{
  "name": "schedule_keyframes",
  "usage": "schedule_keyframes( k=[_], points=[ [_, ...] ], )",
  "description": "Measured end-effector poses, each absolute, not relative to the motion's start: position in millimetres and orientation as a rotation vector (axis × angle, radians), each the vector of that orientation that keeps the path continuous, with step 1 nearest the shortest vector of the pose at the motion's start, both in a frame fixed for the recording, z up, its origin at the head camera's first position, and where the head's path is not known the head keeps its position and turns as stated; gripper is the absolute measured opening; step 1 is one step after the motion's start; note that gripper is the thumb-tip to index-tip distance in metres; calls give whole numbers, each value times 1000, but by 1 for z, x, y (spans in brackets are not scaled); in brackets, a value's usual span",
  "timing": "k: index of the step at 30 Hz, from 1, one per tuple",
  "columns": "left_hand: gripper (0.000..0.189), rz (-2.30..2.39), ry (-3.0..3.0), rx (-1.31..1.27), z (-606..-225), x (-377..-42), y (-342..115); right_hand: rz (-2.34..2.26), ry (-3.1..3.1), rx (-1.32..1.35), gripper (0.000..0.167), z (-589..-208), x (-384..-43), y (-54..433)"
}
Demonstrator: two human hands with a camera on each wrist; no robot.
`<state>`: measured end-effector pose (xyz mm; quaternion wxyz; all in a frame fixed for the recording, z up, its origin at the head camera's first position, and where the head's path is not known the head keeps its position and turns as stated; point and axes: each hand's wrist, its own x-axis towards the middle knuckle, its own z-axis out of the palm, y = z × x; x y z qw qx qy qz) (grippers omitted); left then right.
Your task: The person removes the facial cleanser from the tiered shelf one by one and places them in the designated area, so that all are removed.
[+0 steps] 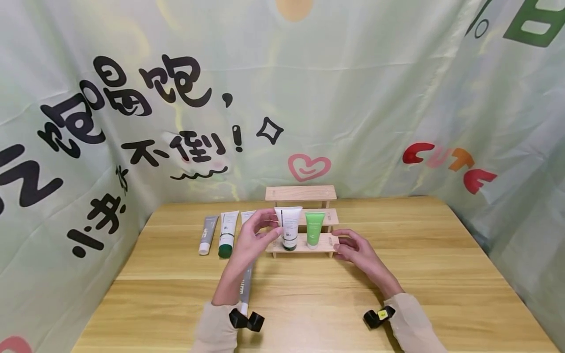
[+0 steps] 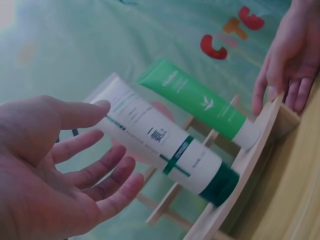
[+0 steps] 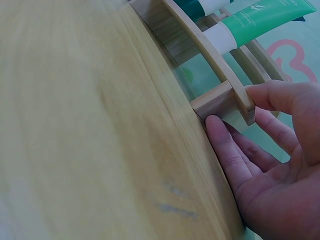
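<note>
White tube [image 1: 289, 228]: upright, cap down, on front step of rack [image 1: 301, 193]. Green tube [image 1: 314, 228]: same step, rack's right side. Left hand [image 1: 253, 234]: loosely spread beside white tube. Right hand [image 1: 357, 249]: pinching rack's right end. More tubes [image 1: 227, 233]: tabletop [image 1: 419, 255], left of rack.

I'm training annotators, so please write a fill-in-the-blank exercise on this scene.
The wooden stand, gripped by the right hand, has ____ tiers.
The green tube has a cap coloured ____.
The white tube beside it has a cap coloured ____.
The colourful lettering on the backdrop reads ____.
Answers: three; white; dark green; CUTE.
</note>
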<state>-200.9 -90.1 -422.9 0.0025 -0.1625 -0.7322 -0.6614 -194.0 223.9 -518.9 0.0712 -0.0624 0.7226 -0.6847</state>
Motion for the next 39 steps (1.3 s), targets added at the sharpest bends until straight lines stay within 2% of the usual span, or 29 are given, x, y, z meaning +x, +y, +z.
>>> schedule_keyframes(
  k=[8, 24, 39],
  points=[
    [51, -2127, -2256, -431, -431, -203, -81, -2039, 2169, -192, 47, -518, -195, 220],
    [43, -2289, -2100, -341, -447, -207, -64, -2015, 2195, -205, 49, -517, -194, 224],
    [40, -2192, -2126, -299, -451, -207, -60, -2012, 2205, -227, 48, -518, -193, 225]
  ],
)
